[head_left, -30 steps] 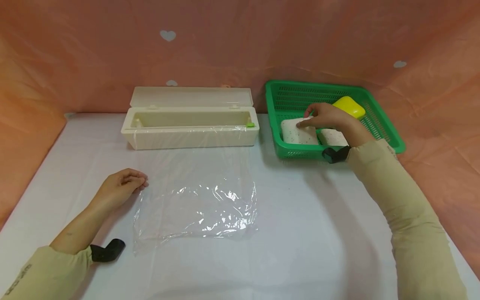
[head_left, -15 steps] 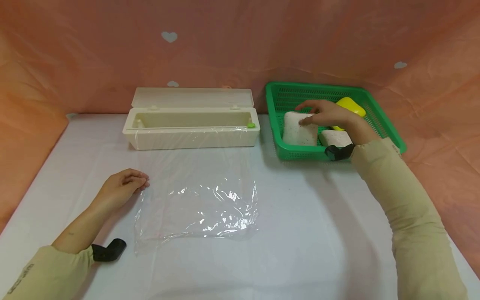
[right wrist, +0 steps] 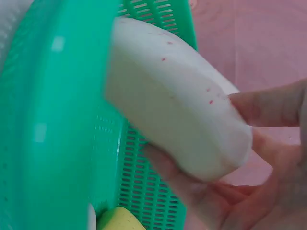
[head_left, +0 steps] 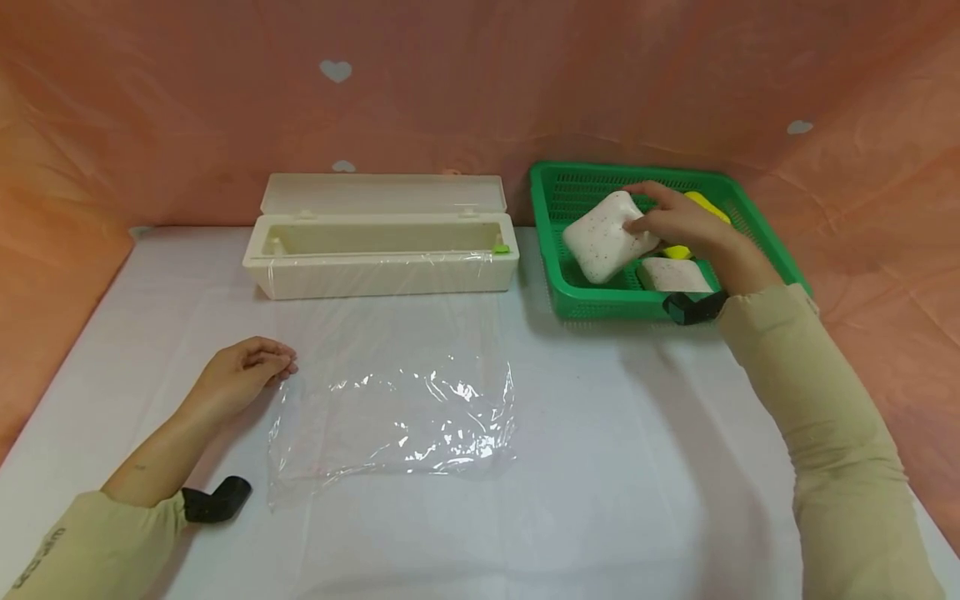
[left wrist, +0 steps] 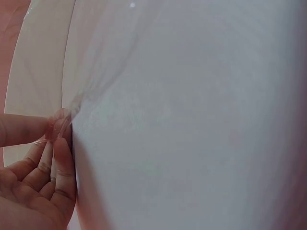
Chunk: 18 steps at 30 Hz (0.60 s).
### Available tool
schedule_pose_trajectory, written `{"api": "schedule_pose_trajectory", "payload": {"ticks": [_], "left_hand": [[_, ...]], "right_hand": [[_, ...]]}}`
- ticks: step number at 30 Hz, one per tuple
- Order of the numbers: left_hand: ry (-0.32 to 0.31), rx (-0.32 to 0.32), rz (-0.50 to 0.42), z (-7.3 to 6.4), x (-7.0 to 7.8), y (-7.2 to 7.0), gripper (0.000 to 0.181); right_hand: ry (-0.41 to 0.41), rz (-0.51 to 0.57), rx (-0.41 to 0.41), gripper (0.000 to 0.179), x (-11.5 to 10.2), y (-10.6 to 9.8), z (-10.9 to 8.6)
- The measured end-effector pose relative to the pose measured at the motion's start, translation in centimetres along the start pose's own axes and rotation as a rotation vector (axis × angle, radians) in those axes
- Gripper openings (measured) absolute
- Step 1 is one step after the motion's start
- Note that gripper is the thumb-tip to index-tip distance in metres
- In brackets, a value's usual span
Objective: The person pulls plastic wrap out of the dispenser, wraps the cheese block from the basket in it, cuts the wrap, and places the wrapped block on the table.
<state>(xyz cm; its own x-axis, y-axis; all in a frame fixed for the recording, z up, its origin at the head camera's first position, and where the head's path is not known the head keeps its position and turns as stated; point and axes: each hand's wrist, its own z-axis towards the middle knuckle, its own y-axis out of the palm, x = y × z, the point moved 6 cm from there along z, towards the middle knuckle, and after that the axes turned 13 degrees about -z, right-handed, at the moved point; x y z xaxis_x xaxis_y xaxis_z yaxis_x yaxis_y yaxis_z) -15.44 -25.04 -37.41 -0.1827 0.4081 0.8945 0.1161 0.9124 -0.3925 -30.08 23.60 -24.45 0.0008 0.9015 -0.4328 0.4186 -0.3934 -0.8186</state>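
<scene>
My left hand (head_left: 240, 375) pinches the left edge of a sheet of cling film (head_left: 397, 412) between thumb and fingers, a grip shown close up in the left wrist view. The clear sheet stretches toward me from the front of a cream cling film box (head_left: 390, 279), whose lid is up. My right hand (head_left: 678, 221) grips a white, red-speckled block with rounded corners (head_left: 603, 237) by its right side, thumb on the near face. This block is tilted inside the green basket (head_left: 600, 305); the right wrist view shows fingers wrapped beneath it.
Beside the held block, another speckled pale block (head_left: 675, 275) lies in the basket. A yellow piece (head_left: 708, 206) sits behind the right hand, partly covered. The box carries a green slider (head_left: 501, 249) on its front edge. A pink cloth with hearts (head_left: 420, 100) hangs behind.
The right hand takes hold of the white block, which rises from lying in the basket and turns to a tilt. The right arm shifts slightly right. My left hand stays put.
</scene>
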Motion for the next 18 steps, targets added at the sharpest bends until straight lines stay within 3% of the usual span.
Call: {"api": "schedule_pose_trajectory", "payload": {"ticks": [7,12,18], "left_hand": [[0.0,-0.006,-0.021,-0.2,0.2,0.0,0.032],[-0.007,-0.008,-0.001,-0.2,0.2,0.0,0.033],[-0.018,-0.02,0.0,-0.2,0.2,-0.2,0.034]], "right_hand": [[0.031,0.119,0.175,0.068,0.1,-0.6,-0.7],[0.032,0.201,0.29,0.059,-0.4,-0.9,-1.3],[-0.028,0.554,0.332,0.051,-1.5,-0.5,-2.0]]}}
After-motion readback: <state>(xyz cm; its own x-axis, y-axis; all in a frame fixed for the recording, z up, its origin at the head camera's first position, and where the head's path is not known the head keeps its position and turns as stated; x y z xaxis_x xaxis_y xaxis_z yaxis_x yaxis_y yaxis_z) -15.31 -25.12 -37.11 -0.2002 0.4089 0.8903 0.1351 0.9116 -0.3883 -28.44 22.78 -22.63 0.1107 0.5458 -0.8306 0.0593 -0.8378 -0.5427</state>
